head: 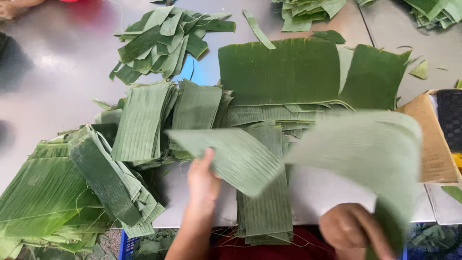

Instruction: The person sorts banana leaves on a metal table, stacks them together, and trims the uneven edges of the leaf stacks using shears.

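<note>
My left hand (203, 179) grips the lower edge of a cut pale green banana leaf piece (231, 156), held up over a stack of leaf rectangles (267, 212) at the table's front edge. My right hand (349, 226) holds a large curved leaf sheet (370, 154), blurred, raised at the right. Behind lie stacked cut leaf pieces (144, 120) and big dark green uncut leaves (281, 70).
The table is grey metal (53, 72). A heap of narrow leaf strips (161, 41) lies at the back, more piles (308, 9) at the far edge. Large folded leaves (57, 192) are at the left. A cardboard box (433, 144) stands at the right. Another person's hand (12, 7) shows at top left.
</note>
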